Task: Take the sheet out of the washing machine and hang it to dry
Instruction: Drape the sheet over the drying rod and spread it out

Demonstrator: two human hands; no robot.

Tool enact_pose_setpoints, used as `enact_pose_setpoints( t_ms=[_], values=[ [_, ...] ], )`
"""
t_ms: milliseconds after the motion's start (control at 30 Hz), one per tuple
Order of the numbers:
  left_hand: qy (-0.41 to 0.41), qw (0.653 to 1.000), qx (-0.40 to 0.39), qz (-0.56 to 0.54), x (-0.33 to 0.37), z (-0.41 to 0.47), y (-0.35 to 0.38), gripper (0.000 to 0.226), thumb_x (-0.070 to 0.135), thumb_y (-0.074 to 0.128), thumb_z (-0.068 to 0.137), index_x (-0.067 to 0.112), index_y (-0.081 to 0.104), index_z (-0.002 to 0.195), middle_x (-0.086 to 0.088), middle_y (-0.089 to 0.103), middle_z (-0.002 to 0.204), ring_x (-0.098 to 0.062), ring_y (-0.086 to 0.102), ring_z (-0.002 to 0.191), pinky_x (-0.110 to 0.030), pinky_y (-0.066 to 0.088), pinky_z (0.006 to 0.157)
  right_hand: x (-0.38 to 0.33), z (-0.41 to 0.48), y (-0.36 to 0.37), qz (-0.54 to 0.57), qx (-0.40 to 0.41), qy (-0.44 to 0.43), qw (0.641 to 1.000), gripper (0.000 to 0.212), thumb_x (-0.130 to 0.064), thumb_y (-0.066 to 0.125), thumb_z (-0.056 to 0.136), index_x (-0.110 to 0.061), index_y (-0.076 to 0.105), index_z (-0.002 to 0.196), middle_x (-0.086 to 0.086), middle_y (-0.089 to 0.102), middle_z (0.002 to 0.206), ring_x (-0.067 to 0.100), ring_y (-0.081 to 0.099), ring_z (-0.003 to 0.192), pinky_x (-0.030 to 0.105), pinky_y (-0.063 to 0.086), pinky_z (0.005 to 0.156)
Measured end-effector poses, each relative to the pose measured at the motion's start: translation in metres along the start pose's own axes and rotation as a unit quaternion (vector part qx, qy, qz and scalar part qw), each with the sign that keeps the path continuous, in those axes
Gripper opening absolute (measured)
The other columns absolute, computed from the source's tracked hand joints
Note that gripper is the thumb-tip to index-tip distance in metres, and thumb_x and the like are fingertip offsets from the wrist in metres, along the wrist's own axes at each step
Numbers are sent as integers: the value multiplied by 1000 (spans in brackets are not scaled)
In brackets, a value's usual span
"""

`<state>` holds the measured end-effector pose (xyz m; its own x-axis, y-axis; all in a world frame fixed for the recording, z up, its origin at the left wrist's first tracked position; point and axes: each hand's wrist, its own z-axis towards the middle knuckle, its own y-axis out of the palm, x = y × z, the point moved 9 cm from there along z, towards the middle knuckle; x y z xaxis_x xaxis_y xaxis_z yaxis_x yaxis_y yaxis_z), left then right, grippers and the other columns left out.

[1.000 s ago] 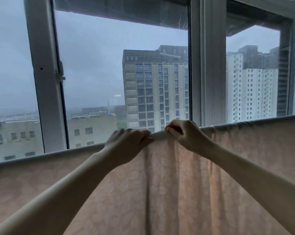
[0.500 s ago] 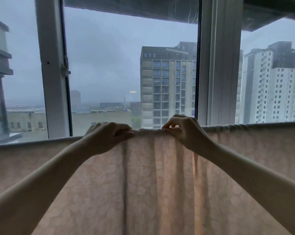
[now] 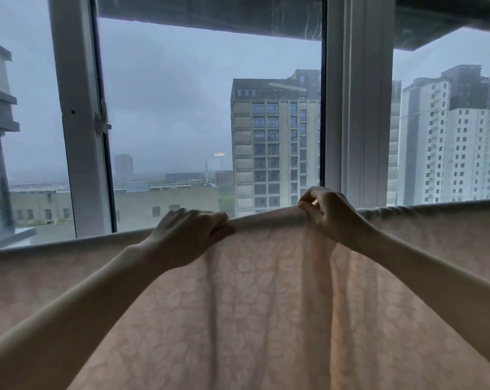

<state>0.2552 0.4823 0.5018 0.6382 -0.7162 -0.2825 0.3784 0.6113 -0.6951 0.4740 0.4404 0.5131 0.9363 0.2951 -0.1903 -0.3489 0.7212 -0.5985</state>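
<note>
A pale pink sheet [image 3: 266, 305] with a leaf pattern hangs over a horizontal line or rail and fills the lower half of the head view. Its folded top edge runs from left to right at window-sill height. My left hand [image 3: 187, 232] grips that top edge, fingers curled over it. A little to the right, my right hand [image 3: 331, 215] pinches the same edge between thumb and fingers. The stretch of sheet between my hands is smooth on top and falls in vertical folds below. The rail itself is hidden under the cloth.
Directly behind the sheet stands a large window with white frames [image 3: 359, 108] and a handle [image 3: 101, 125] on the left mullion. Tall buildings [image 3: 274, 142] and grey sky lie beyond the glass.
My hands have slid apart along the top edge, the left hand going left, spreading the bunched cloth between them. The view has also shifted slightly left.
</note>
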Motion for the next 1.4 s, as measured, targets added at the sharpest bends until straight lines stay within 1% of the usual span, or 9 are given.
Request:
enact_pose_setpoints(
  t_ms=[233,467,733,867,933,1033,1167,1267,1400],
  values=[
    [49,996,-69,14,54,47,25,35,56,36,97,22,47,96,-6,66,92,-29,63,87,-31,32,65,-2,-2,-2,21,-16,4,1000,4,-17,58,94,-17,60,96,-6,61,87,3,57,79,18,48,76],
    [16,988,-140,-57,45,55,38,39,59,49,90,24,43,76,11,43,66,-16,48,69,-29,31,59,23,-17,-25,46,-27,22,998,12,-16,65,88,-17,68,100,-8,68,89,0,63,84,13,51,78],
    [30,994,-104,-17,44,53,32,37,62,43,91,26,44,83,11,42,70,-19,52,77,-18,20,49,20,-14,-19,-27,26,-15,999,5,-11,60,91,-11,65,92,-2,62,86,9,57,79,15,45,75],
    [49,995,-85,-18,42,50,30,40,62,36,92,25,41,82,11,39,63,-23,55,74,-21,22,49,64,-14,-45,-51,68,72,994,11,-9,49,97,-5,59,95,6,58,89,16,52,82,20,36,73],
    [54,996,-68,-35,42,49,28,43,63,28,92,25,47,88,9,46,65,-23,56,73,-23,26,50,91,-21,-57,-56,68,118,989,11,-10,47,97,-9,56,91,7,59,89,20,54,86,24,35,75],
    [68,994,-31,-78,44,49,25,43,60,23,95,31,52,109,5,67,88,-23,65,88,-31,39,60,104,-27,-60,-73,43,135,987,10,-12,50,96,-13,56,90,7,62,90,22,56,91,27,37,77],
    [70,996,-29,-56,50,51,27,34,57,28,97,30,49,102,6,64,82,-22,64,83,-22,28,50,71,-27,-63,-118,33,57,991,5,-14,61,90,-14,64,95,-1,63,93,12,54,89,21,40,78],
    [65,997,-28,-37,49,50,29,34,59,29,96,32,47,105,4,67,86,-24,65,83,-29,31,52,26,-29,-41,-77,-5,-33,996,17,-20,68,85,-15,69,102,-12,60,94,-2,48,83,10,39,75],
    [68,997,-27,-15,46,47,31,39,62,24,94,34,47,108,6,70,91,-19,66,79,-28,32,53,17,-25,-39,-23,39,-36,998,13,-9,71,82,-11,74,95,-6,67,88,-6,52,74,2,41,73]
  ],
)
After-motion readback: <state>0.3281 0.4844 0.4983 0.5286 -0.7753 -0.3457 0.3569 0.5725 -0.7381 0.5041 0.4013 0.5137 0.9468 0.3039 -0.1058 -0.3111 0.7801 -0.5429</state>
